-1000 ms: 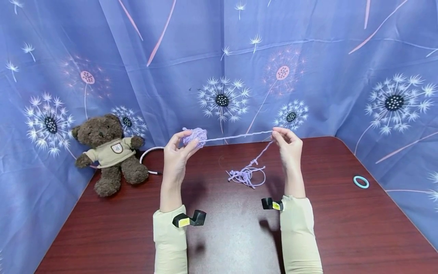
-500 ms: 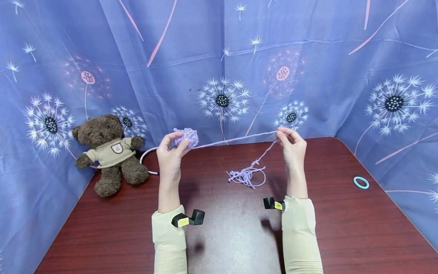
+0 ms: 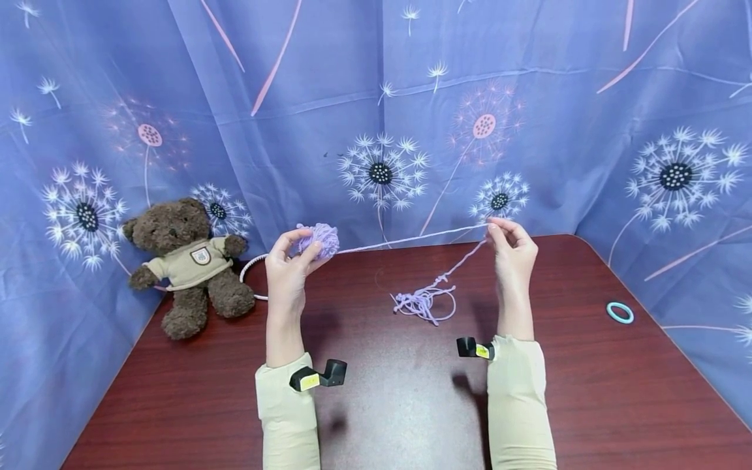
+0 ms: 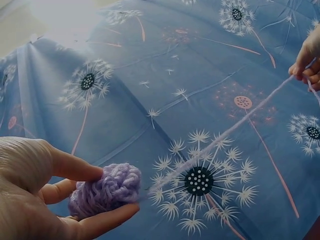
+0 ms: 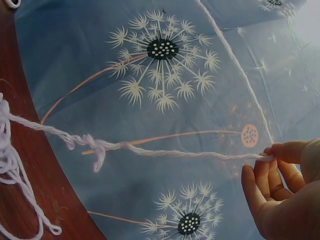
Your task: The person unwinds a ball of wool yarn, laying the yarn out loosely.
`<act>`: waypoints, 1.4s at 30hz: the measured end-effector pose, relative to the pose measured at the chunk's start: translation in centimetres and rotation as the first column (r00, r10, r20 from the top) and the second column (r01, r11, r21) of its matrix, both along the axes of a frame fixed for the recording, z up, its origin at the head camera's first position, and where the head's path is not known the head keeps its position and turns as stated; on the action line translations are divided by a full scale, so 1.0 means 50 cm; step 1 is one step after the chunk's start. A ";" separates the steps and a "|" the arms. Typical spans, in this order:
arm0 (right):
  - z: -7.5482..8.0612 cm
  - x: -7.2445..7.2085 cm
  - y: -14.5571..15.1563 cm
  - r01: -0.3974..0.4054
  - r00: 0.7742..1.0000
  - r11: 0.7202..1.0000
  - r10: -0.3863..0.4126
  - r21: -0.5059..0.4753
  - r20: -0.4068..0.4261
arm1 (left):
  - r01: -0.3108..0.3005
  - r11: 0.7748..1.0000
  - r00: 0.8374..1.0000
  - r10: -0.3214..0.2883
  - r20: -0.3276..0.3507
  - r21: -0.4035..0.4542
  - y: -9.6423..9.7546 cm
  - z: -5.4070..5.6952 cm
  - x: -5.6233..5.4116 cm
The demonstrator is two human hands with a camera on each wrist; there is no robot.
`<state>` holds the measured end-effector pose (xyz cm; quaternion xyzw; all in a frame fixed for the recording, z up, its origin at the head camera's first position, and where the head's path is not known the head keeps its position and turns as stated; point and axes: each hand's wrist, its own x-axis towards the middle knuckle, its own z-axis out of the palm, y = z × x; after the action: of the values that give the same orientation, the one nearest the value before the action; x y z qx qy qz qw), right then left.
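Raised over the far part of the table, my left hand [image 3: 288, 267] grips a small ball of lilac yarn [image 3: 320, 241] between thumb and fingers. From that ball a taut strand [image 3: 411, 239] runs across to my right hand [image 3: 512, 251], which pinches it at the fingertips. Past the pinch, the yarn slants down to a loose, tangled heap [image 3: 420, 303] on the table. In the right wrist view a knotted stretch of yarn [image 5: 95, 146] shows between the heap and my right fingers. The left wrist view shows the wound ball [image 4: 112, 190] held between thumb and fingers.
A brown teddy bear [image 3: 182, 261] in a beige shirt sits at the table's left, with a white cord [image 3: 254, 262] beside it. A turquoise ring [image 3: 619, 313] lies at the right. Behind the dark red table [image 3: 587, 391] hangs a blue dandelion curtain [image 3: 305, 156].
My left hand has shifted left with the yarn ball, and my right hand has moved right. The strand between them is longer. The heap on the table looks nearly the same.
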<state>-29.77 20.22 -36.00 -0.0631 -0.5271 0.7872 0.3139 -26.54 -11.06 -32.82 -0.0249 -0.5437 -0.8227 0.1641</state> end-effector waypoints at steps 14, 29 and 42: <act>-0.007 -0.005 -0.051 -0.090 0.992 0.981 0.073 0.172 0.101 | 0.085 0.996 0.996 -0.085 0.004 -0.026 0.020 0.003 0.014; -0.004 0.021 -0.206 -0.404 0.913 0.777 0.376 0.482 0.159 | 0.200 0.976 0.980 -0.201 -0.006 -0.086 0.066 0.018 0.032; 0.002 0.042 -0.233 -0.582 0.801 0.622 0.550 0.523 0.237 | 0.268 0.956 0.963 -0.270 0.001 -0.123 0.075 0.021 0.034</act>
<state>-27.68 8.56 -35.90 0.1819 -0.7388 0.6476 0.0397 -24.84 -7.31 -31.77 -0.1152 -0.5831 -0.8024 0.0532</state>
